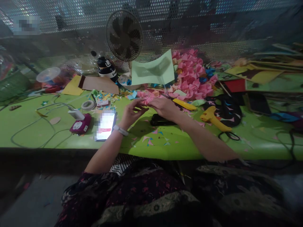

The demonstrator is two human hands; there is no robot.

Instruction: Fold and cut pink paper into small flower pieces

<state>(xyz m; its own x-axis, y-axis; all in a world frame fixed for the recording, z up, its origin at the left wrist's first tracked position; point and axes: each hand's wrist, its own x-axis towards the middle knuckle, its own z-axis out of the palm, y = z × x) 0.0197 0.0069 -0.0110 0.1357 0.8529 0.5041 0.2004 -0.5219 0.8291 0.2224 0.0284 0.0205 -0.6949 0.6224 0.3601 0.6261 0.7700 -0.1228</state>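
Note:
My left hand [133,113] and my right hand [163,108] meet over the middle of the table, fingertips close together. Between the fingertips shows a small piece of pink paper [148,101]; its exact shape is hard to make out against the pink pieces behind. The left fingers are bent around its near side, and a white band [120,130] circles that wrist. Fingers of the right hand press together from the other side. A black, elongated object [163,119] lies under the right hand, partly hidden. Beyond the hands rises a heap of folded pink paper pieces [191,75].
A lit phone [105,125] and a purple device with a white plug [80,123] lie at left. Rightward are a yellow-handled cutter [184,104], a yellow glue gun [215,119] and a black tray [224,110]. Behind stand a fan [124,35], a bottle [107,69] and a green sheet [152,69].

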